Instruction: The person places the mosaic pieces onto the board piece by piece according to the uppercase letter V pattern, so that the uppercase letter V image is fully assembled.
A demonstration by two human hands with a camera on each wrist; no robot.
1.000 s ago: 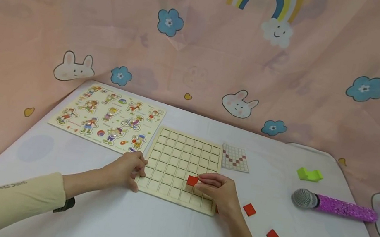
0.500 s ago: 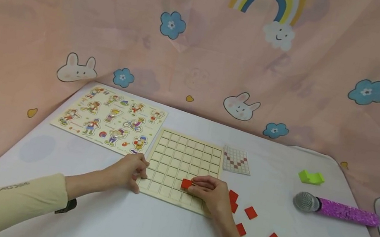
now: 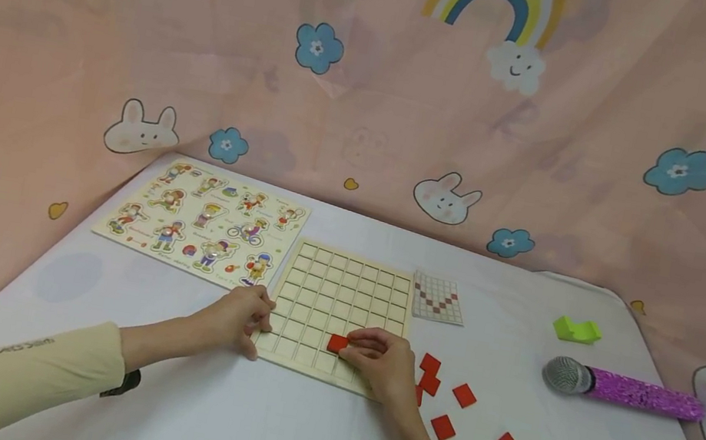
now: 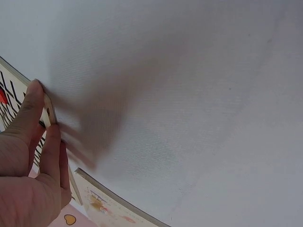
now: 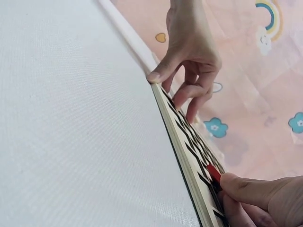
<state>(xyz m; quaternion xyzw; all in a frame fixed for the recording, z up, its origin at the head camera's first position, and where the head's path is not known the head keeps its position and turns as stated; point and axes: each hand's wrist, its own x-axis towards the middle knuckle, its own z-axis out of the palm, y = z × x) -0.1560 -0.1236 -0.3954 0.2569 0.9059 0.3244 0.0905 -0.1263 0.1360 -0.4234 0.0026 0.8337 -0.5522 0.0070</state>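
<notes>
A wooden grid board (image 3: 325, 301) lies on the white table in the head view. My left hand (image 3: 234, 318) holds its near left corner, with thumb and fingers on the edge, as the left wrist view also shows on the board (image 4: 46, 109). Between the thumb and fingers of my right hand (image 3: 383, 365) is a red square tile (image 3: 337, 343), pinched over the near rows of the grid. In the right wrist view the tile (image 5: 214, 173) is tilted at the grid surface. Several loose red tiles (image 3: 464, 395) lie right of the board, one partly hidden by my right hand.
A small pattern card (image 3: 439, 298) with red squares lies by the board's far right side. Back left is a picture puzzle board (image 3: 182, 238). A green block (image 3: 577, 330) and a purple microphone (image 3: 642, 394) lie at the right. A pink printed cloth (image 3: 357, 112) hangs behind.
My right hand has moved left and slightly nearer across the grid with the red tile, uncovering more loose tiles beside the board. The left hand stays at the board's corner.
</notes>
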